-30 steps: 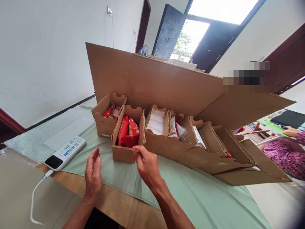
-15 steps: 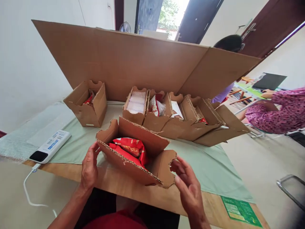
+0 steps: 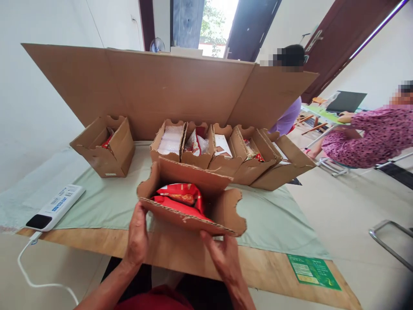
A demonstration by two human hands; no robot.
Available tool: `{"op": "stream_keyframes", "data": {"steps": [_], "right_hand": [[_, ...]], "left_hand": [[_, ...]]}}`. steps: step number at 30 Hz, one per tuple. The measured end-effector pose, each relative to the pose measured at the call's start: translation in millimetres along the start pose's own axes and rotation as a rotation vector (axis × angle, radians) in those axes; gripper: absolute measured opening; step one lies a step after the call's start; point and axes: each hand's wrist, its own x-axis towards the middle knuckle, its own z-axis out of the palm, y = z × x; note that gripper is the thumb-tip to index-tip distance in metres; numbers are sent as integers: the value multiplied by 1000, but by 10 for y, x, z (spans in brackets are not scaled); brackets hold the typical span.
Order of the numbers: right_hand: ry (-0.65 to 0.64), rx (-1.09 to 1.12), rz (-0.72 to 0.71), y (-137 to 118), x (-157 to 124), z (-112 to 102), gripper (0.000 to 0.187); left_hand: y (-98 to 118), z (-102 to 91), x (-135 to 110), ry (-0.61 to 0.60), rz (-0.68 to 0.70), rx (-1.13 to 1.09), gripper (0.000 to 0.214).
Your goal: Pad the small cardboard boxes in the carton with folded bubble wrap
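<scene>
Both my hands hold a small open cardboard box (image 3: 180,217) lifted above the near table edge. My left hand (image 3: 138,236) grips its left side and my right hand (image 3: 222,254) supports its front underside. Red snack packets (image 3: 180,196) lie inside it. Behind it a row of similar open cardboard boxes (image 3: 226,155) with packets stands on the green cloth (image 3: 106,202). One separate box (image 3: 105,148) stands at the left.
A big cardboard sheet (image 3: 161,86) stands upright behind the boxes. A white power bank (image 3: 54,206) with a cable lies at the left. A green sticker (image 3: 311,271) is on the wooden table edge. Two people (image 3: 371,135) sit at the right.
The box came out of the row towards me and now hangs over the near table edge. My right hand shifted from its right flap to beneath its front.
</scene>
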Motion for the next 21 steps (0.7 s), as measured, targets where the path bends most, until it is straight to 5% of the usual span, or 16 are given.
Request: {"op": "stream_keyframes", "data": {"steps": [7,11,16,21], "right_hand": [[287,-100,151,221,542,-740,56],[288,-42,223,377,757,-894,63],[310,6,203,484,784,-878,65],[264,32,185,629,714,-849,61]], "left_hand": [[-45,1015,-6,-434,73,110,57],[-119,1327,20,-564,94,142,65],[-236,1131,36,-588,149,267,66],[-189,659,748,-196,300,457,76]]}}
